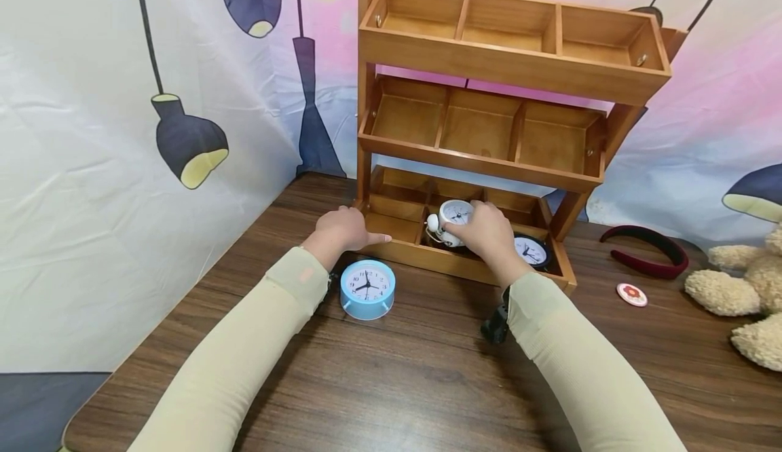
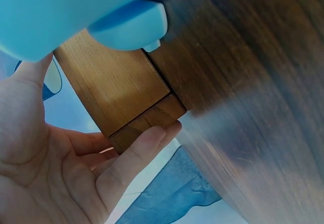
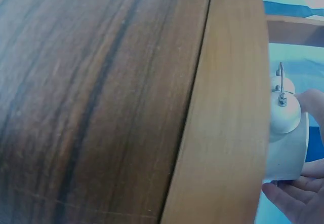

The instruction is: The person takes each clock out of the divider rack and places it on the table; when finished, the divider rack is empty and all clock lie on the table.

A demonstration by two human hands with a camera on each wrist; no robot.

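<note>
Fingers of the half-closed right hand [image 1: 490,233] grip a twin-bell alarm clock [image 1: 455,212]; the left hand [image 1: 342,228] clasps the three-tier wooden rack [image 1: 476,160] between curled fingers and thumb.

Between the sleeves [image 1: 226,364], the bench [image 1: 421,384] gives a hand a way in. The bottom tray's [image 1: 421,255] left compartment [image 1: 391,226] has room, but the blue clock [image 1: 368,291] stands just before it (and the left fingers [image 2: 129,165] grip that corner). The white clock [image 1: 454,214], with the right fingers [image 3: 288,202] around it, blocks the middle; the black clock [image 1: 530,252] takes up the right.
</note>
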